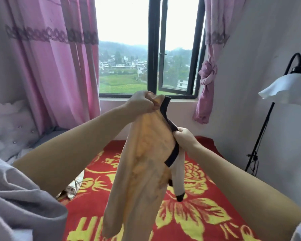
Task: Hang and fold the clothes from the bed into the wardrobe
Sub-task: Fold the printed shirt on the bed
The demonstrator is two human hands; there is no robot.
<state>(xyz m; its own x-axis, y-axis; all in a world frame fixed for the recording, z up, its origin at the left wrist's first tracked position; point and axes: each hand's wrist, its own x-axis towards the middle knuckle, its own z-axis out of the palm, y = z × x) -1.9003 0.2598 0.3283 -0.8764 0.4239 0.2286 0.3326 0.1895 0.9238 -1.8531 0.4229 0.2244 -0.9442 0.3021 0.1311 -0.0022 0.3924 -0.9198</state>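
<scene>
Left hand (142,101) and right hand (184,137) pinch the cream garment (146,162) above the bed (207,197); probably straightening it for hanging.

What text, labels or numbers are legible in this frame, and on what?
Nothing reads cleanly.
Yellow woven characters on the red floral blanket, near the bottom edge: cut off and partly hidden, unreadable.
Faint print on the yellow black-trimmed garment held by the left hand and right hand: too blurred.
</scene>
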